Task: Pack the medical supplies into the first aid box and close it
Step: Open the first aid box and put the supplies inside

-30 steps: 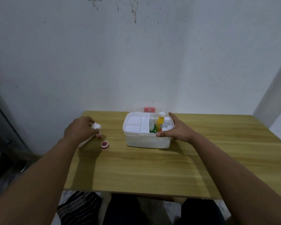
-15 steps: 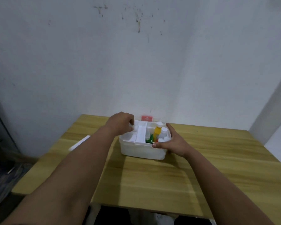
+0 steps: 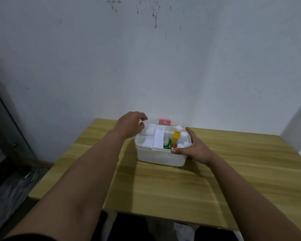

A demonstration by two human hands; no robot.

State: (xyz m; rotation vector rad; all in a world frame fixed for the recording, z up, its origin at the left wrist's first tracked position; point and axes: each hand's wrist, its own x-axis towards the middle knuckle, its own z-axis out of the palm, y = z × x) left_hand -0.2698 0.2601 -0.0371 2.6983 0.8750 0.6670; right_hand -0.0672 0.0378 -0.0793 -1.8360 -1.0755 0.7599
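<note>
A white first aid box (image 3: 161, 158) sits open on a wooden table (image 3: 233, 171), near the far edge and close to the wall (image 3: 146, 66). Behind the box, the clear lid (image 3: 174, 122) stands up, and a red label (image 3: 165, 121) shows on it. The left hand (image 3: 131, 125) hovers over the back left corner of the box, with its fingers curled down over a small white roll (image 3: 149, 132) that lies in the tray there — I cannot tell if the fingers pinch the roll or only touch it. A white handle bar (image 3: 158, 138) runs across the middle of the box from front to back. On the right side of it, things stand packed close together: a yellow bottle (image 3: 176, 137) with a white cap, a white bottle (image 3: 182, 137) just beside it, and a green packet (image 3: 168, 145) at the front (a few small white caps sit near the front too, but they are too blurry to name). The right hand (image 3: 192, 148) is spread flat against the right side of the box, with the thumb lying along the front rim and the fingers reaching back along the right rim. It is holding nothing but the box itself. Both arms stretch out from the bottom of the view toward the box.
</note>
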